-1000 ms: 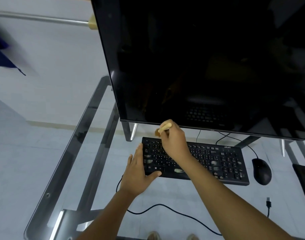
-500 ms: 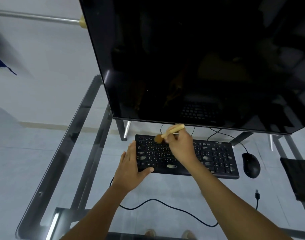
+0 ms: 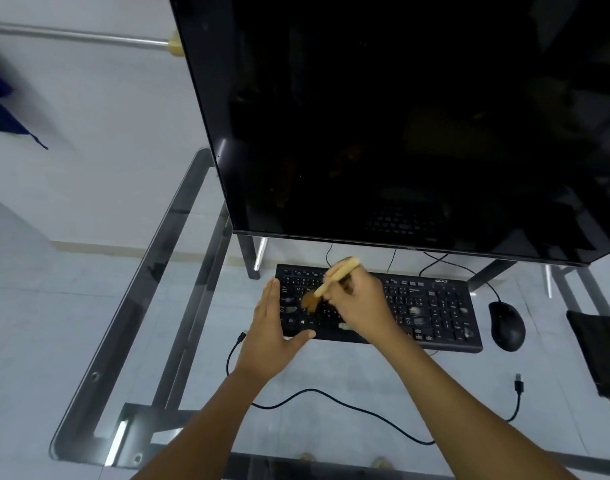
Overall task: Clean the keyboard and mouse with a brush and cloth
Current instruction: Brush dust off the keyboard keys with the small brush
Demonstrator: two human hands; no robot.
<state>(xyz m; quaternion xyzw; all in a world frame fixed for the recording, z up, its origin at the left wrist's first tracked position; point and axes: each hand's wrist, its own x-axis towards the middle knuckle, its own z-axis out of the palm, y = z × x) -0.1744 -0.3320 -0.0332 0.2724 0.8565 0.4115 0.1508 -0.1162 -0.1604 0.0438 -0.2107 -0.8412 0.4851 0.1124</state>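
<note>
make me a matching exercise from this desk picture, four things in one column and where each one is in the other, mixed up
1. brush
2. mouse
3. left hand
4. monitor

A. right of the keyboard
B. held in the right hand, bristles on the keys
C. standing behind the keyboard
D. flat against the keyboard's left end

Pairs: 1-B, 2-A, 3-D, 4-C

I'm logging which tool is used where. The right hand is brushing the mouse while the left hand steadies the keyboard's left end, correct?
Not quite. In the head view the right hand sweeps the brush over the keyboard, not the mouse, which lies untouched. The left hand does steady the keyboard's left end.
</note>
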